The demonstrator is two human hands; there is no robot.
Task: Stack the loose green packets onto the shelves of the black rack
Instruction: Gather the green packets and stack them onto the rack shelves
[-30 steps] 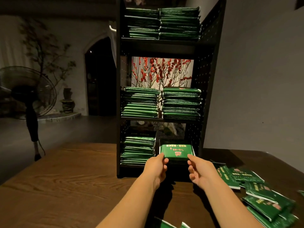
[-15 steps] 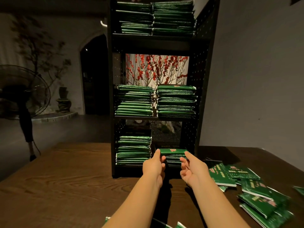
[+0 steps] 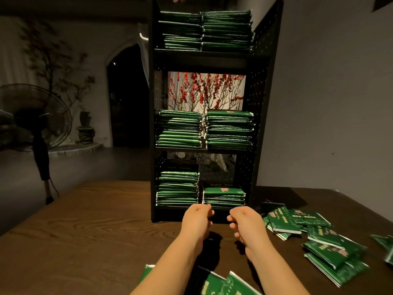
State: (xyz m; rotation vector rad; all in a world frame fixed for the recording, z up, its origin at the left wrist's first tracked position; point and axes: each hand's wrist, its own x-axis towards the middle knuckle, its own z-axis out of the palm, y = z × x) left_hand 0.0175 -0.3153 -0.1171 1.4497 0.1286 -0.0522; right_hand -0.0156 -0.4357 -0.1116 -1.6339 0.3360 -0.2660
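The black rack (image 3: pixel 262 99) stands on the wooden table (image 3: pixel 95 231), with two stacks of green packets on each of its three shelves. The bottom-right stack (image 3: pixel 223 195) is the lowest one; its top packet lies flat. My left hand (image 3: pixel 197 219) and my right hand (image 3: pixel 243 221) hover side by side just in front of the bottom shelf, fingers loosely curled, holding nothing and touching nothing. Loose green packets (image 3: pixel 297 219) lie scattered on the table to the right, and more packets (image 3: pixel 225 284) lie at the near edge between my forearms.
A grey wall runs close along the right side of the table. A standing fan (image 3: pixel 36 118) is on the floor at the left, beyond the table edge. A dark arched doorway (image 3: pixel 127 99) lies behind the rack.
The packet that both hands held has been set on the bottom-right stack. Both hands have let go and drawn back towards me.
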